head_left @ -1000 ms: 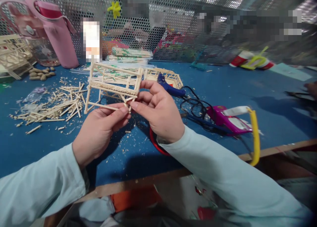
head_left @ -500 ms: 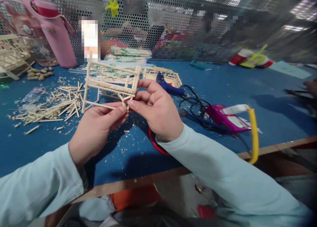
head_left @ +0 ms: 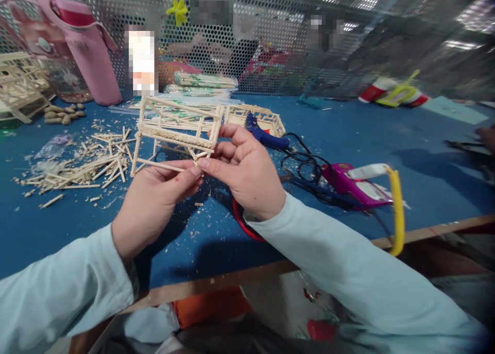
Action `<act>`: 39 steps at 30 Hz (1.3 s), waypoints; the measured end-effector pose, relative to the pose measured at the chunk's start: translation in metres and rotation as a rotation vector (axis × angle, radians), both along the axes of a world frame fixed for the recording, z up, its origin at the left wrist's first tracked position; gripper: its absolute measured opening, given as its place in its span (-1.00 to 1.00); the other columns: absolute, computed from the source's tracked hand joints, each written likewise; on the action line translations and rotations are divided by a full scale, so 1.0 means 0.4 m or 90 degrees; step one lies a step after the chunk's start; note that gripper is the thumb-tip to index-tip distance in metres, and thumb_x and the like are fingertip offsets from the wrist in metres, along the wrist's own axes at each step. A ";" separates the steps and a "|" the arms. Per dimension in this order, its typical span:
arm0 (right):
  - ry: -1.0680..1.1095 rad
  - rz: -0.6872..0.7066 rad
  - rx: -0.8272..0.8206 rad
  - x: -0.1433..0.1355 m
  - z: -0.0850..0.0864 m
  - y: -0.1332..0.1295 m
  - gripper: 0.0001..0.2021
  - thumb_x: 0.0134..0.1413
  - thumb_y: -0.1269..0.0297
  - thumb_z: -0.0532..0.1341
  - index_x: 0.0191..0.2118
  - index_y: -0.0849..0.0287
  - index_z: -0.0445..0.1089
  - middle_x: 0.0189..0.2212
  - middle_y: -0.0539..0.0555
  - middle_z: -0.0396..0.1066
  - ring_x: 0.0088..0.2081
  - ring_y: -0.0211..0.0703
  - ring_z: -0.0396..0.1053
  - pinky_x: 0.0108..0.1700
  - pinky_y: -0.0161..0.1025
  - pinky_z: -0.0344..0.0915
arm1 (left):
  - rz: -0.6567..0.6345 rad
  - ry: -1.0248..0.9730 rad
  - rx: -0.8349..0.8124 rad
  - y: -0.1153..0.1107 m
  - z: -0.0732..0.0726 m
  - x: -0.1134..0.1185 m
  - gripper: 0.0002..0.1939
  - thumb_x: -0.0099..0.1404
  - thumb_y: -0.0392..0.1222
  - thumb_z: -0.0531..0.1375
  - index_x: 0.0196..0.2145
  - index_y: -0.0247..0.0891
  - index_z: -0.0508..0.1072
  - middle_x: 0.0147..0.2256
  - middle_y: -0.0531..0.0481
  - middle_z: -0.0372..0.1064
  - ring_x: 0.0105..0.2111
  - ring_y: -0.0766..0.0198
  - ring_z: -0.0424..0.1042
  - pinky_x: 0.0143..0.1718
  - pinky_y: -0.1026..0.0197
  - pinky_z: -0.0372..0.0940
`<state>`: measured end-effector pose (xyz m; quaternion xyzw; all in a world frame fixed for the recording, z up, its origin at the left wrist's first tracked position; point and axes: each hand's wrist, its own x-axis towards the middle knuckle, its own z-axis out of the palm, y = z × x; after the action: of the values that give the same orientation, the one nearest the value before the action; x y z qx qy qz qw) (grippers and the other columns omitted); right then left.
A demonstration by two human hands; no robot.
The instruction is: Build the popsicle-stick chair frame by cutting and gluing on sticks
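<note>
A small open frame of thin wooden sticks (head_left: pixel 178 136) is held above the blue table between both hands. My left hand (head_left: pixel 160 194) pinches its lower front corner, thumb on top. Fingers of my right hand (head_left: pixel 247 171) close round the frame's right side, and the thumb presses at the same lower joint, where short sticks meet. The two thumbs almost touch there. Whatever lies right under the thumb tips is hidden. Behind the right hand lies a blue glue gun (head_left: pixel 266 133), apart from it, beside another stick structure (head_left: pixel 276 119).
Cut sticks and crumbs (head_left: pixel 93 163) are strewn on the left. Peanuts (head_left: pixel 62 114), a pink bottle (head_left: pixel 87 55) and another stick model (head_left: pixel 17 86) stand behind. Bagged sticks (head_left: pixel 204 81) lie near the mesh. Purple-handled tool (head_left: pixel 353 186) and black cable (head_left: pixel 301 163) are at right; another person's hand (head_left: pixel 485 137) beyond.
The frame and both hands have shifted very slightly to the right in view. The thumbs have drawn closer over the lower joint, and the grip on the frame stays.
</note>
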<state>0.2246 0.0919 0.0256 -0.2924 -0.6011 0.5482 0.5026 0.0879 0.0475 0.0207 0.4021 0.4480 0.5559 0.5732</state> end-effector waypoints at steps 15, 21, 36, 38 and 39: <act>0.019 0.000 -0.012 -0.002 0.007 -0.003 -0.61 -0.19 0.37 0.35 -0.19 0.08 0.22 -0.45 -0.12 0.44 -0.34 -0.28 0.44 -0.18 -0.24 0.43 | -0.017 0.077 0.050 -0.003 0.009 -0.009 -0.84 0.12 -0.13 0.33 -0.41 -0.29 0.57 -0.53 0.06 0.37 -0.54 0.43 0.18 -0.53 0.34 0.09; 0.013 0.000 -0.010 -0.002 0.006 -0.004 -0.59 -0.18 0.35 0.36 -0.18 0.07 0.22 -0.44 -0.12 0.44 -0.33 -0.26 0.45 -0.16 -0.20 0.44 | -0.027 0.060 0.050 0.001 0.007 -0.014 -0.86 0.09 -0.16 0.34 -0.38 -0.26 0.60 -0.44 0.02 0.46 -0.48 0.40 0.27 -0.46 0.34 0.16; 0.067 0.021 -0.072 -0.026 0.025 -0.002 -0.50 -0.35 0.25 0.48 -0.25 0.11 0.24 -0.42 -0.11 0.46 -0.37 -0.34 0.43 -0.22 -0.30 0.45 | -0.012 0.061 0.058 -0.004 0.032 -0.022 -0.79 0.10 -0.09 0.35 -0.34 -0.26 0.57 -0.41 0.00 0.46 -0.42 0.34 0.33 -0.36 0.29 0.25; 0.057 0.028 -0.082 -0.023 0.029 -0.004 -0.51 -0.33 0.22 0.47 -0.25 0.12 0.25 -0.46 -0.11 0.45 -0.43 -0.36 0.41 -0.33 -0.35 0.42 | -0.017 0.060 0.064 -0.011 0.033 -0.022 -0.83 0.12 -0.11 0.33 -0.38 -0.26 0.56 -0.44 0.03 0.44 -0.46 0.38 0.30 -0.41 0.33 0.23; 0.041 0.029 -0.088 -0.019 0.031 -0.004 -0.54 -0.29 0.17 0.46 -0.25 0.13 0.26 -0.49 -0.11 0.43 -0.48 -0.36 0.39 -0.40 -0.37 0.39 | -0.021 0.054 0.065 -0.014 0.034 -0.022 -0.85 0.13 -0.12 0.32 -0.41 -0.26 0.55 -0.46 0.05 0.42 -0.48 0.40 0.29 -0.42 0.34 0.22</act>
<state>0.2168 0.0903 0.0381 -0.2951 -0.5519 0.6086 0.4878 0.0792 0.0419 0.0343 0.4614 0.4366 0.5507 0.5415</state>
